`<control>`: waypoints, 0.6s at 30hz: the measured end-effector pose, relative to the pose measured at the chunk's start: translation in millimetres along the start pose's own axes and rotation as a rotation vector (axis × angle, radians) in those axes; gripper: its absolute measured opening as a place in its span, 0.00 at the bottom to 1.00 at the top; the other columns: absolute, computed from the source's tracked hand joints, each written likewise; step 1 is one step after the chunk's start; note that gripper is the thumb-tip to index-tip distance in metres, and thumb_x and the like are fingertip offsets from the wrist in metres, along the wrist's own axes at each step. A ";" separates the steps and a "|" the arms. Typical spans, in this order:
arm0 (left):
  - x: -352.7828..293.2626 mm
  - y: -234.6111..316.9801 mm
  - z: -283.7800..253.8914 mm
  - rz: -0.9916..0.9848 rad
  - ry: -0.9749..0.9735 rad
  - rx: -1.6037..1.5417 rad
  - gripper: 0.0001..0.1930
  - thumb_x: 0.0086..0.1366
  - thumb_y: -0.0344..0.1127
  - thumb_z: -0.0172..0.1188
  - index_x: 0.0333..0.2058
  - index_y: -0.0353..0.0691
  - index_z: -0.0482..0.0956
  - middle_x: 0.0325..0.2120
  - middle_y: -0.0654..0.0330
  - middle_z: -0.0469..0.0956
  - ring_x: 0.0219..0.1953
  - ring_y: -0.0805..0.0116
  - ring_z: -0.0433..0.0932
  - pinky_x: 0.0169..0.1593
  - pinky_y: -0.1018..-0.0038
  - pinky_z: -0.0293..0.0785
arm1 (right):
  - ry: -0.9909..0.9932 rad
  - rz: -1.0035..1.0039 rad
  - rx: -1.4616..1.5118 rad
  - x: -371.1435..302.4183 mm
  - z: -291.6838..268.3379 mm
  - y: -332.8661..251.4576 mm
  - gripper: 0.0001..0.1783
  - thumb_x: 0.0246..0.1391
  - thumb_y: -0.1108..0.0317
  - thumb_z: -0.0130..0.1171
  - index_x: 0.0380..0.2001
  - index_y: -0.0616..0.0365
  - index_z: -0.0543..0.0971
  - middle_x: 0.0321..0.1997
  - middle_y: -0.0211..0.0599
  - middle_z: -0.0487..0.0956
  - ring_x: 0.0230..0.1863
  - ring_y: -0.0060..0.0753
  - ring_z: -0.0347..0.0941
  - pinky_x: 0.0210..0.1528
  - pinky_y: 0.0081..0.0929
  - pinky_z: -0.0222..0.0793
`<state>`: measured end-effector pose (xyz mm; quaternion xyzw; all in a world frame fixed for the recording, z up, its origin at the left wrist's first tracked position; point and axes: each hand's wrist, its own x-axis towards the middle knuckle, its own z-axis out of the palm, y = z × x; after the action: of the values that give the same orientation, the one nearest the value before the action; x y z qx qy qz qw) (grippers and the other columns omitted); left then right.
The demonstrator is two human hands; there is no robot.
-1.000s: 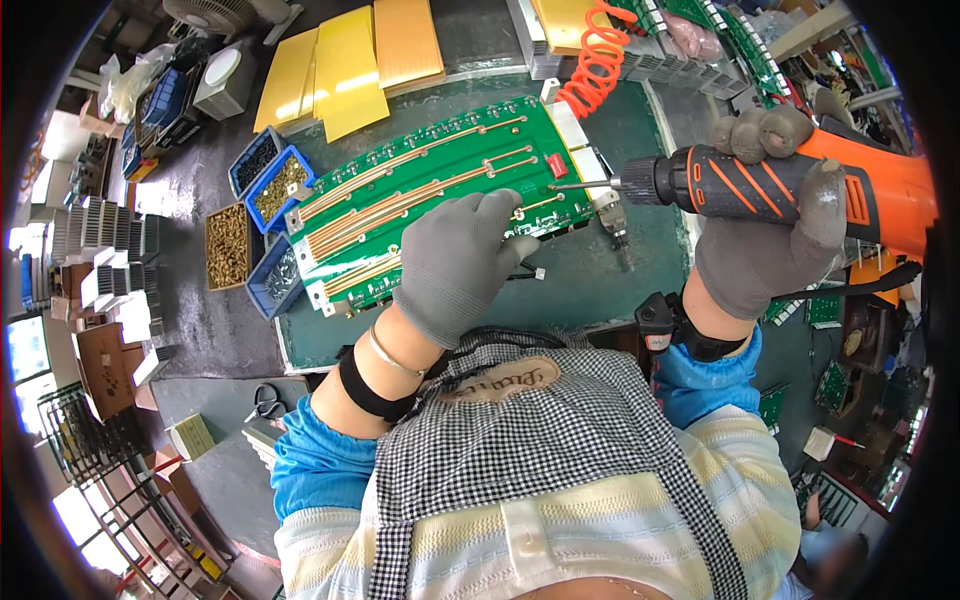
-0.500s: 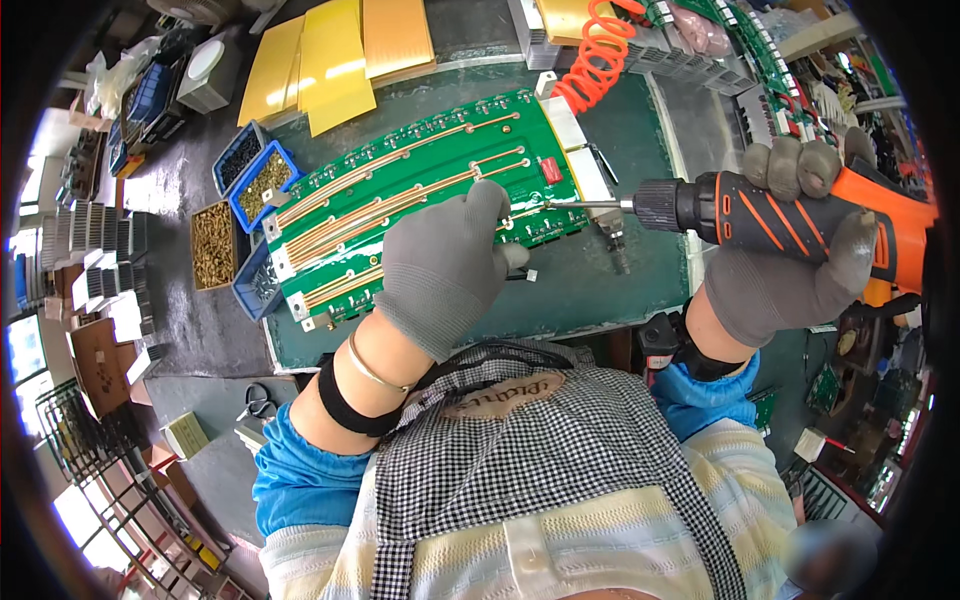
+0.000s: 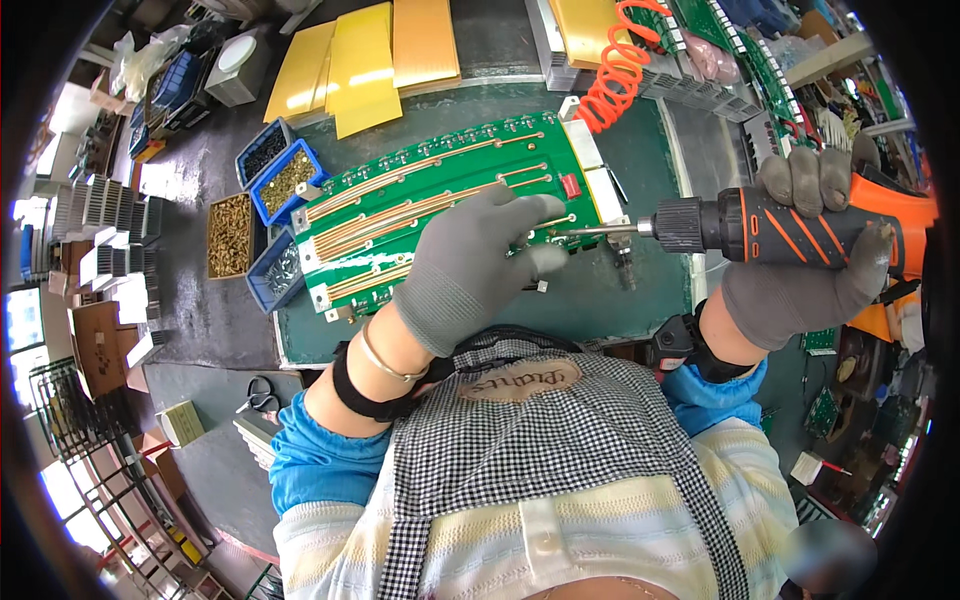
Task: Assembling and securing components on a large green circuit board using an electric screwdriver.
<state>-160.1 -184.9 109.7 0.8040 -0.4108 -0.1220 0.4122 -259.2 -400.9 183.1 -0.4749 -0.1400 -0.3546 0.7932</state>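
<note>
A long green circuit board (image 3: 440, 170) with copper-coloured bars running along it lies tilted on the green mat. My right hand (image 3: 800, 295), in a grey glove, is closed around an orange and black power screwdriver (image 3: 790, 228). Its long metal bit (image 3: 600, 230) points left, the tip near the board's right part, between my left thumb and forefinger. My left hand (image 3: 465, 250), also gloved, rests over the board's near side, with thumb and forefinger apart. Whether these fingers touch a screw or the bit is too small to tell. A red component (image 3: 570, 186) sits close to the board's right end.
Left of the board stand blue bins (image 3: 262, 200) of small hardware and a box of brass-coloured parts (image 3: 230, 236). Yellow sheets (image 3: 362, 75) lie at the back. An orange coiled hose (image 3: 612, 85) hangs behind the board's right end. Scissors (image 3: 262, 393) lie at the lower left.
The whole view has shifted a little, so board and bins appear farther right. My left forefinger has straightened out toward the right, above the bit's tip. My right hand keeps its grip on the screwdriver.
</note>
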 end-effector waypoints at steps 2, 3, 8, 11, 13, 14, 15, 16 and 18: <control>-0.9 -1.3 4.7 0.079 0.072 -0.014 0.16 0.47 0.32 0.66 0.38 0.41 0.79 0.20 0.58 0.68 0.23 0.65 0.71 0.28 0.73 0.67 | -0.013 0.026 0.018 -4.2 1.0 -2.6 0.29 0.49 0.60 0.56 0.48 0.67 0.61 0.29 0.32 0.64 0.31 0.26 0.61 0.38 0.28 0.61; -2.1 -2.0 7.2 0.094 0.076 -0.043 0.12 0.48 0.31 0.65 0.34 0.39 0.80 0.20 0.58 0.69 0.23 0.65 0.72 0.28 0.73 0.67 | -0.015 0.033 0.026 -6.8 1.0 -4.0 0.29 0.49 0.60 0.56 0.49 0.67 0.61 0.30 0.32 0.64 0.31 0.26 0.61 0.38 0.28 0.60; -12.3 -3.6 15.6 0.058 0.110 -0.086 0.06 0.50 0.32 0.64 0.27 0.39 0.81 0.20 0.58 0.70 0.23 0.63 0.72 0.28 0.72 0.68 | 0.072 -0.054 -0.079 -19.1 6.5 -6.0 0.32 0.49 0.54 0.55 0.49 0.68 0.62 0.31 0.33 0.66 0.31 0.26 0.61 0.37 0.27 0.60; -20.0 -2.5 15.4 0.183 0.181 0.002 0.06 0.50 0.37 0.63 0.27 0.42 0.81 0.20 0.58 0.72 0.23 0.59 0.73 0.28 0.68 0.69 | 0.288 -0.013 -0.128 -23.8 18.1 -8.6 0.33 0.47 0.53 0.55 0.49 0.68 0.63 0.30 0.34 0.66 0.32 0.27 0.62 0.40 0.27 0.61; -27.9 0.1 13.3 0.165 0.235 -0.043 0.09 0.50 0.40 0.63 0.26 0.43 0.81 0.21 0.57 0.73 0.25 0.57 0.74 0.28 0.67 0.69 | 0.314 0.021 -0.137 -22.1 22.5 -9.5 0.28 0.45 0.53 0.57 0.41 0.64 0.64 0.28 0.33 0.64 0.33 0.29 0.63 0.42 0.27 0.61; -31.1 1.3 11.3 0.134 0.262 -0.045 0.10 0.49 0.41 0.64 0.27 0.42 0.81 0.21 0.56 0.73 0.25 0.56 0.74 0.29 0.66 0.70 | 0.143 0.127 0.027 -18.7 22.4 -8.8 0.27 0.45 0.52 0.56 0.38 0.62 0.64 0.28 0.34 0.64 0.33 0.30 0.63 0.42 0.28 0.61; -36.0 2.5 8.7 0.098 0.244 -0.061 0.12 0.49 0.42 0.64 0.29 0.41 0.80 0.21 0.56 0.73 0.25 0.55 0.74 0.29 0.66 0.70 | 0.031 0.179 0.118 -18.9 22.6 -9.6 0.26 0.45 0.51 0.56 0.37 0.62 0.64 0.28 0.35 0.65 0.34 0.31 0.63 0.43 0.28 0.60; -41.2 2.8 5.2 0.116 0.275 -0.066 0.12 0.49 0.42 0.64 0.29 0.41 0.80 0.21 0.56 0.73 0.25 0.55 0.74 0.29 0.66 0.70 | -0.013 0.200 0.125 -18.1 21.2 -9.0 0.26 0.45 0.50 0.55 0.37 0.62 0.64 0.28 0.35 0.65 0.34 0.31 0.63 0.43 0.29 0.60; -47.0 4.6 1.9 0.064 0.295 -0.015 0.18 0.48 0.43 0.65 0.35 0.38 0.79 0.24 0.52 0.75 0.28 0.53 0.75 0.32 0.64 0.71 | 0.071 0.096 0.045 -18.1 18.4 -6.5 0.25 0.46 0.49 0.54 0.35 0.61 0.64 0.29 0.37 0.66 0.34 0.32 0.62 0.44 0.31 0.59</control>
<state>-193.5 -151.7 105.3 0.7965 -0.3705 0.0077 0.4777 -274.4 -379.4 186.7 -0.4502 -0.0965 -0.3296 0.8243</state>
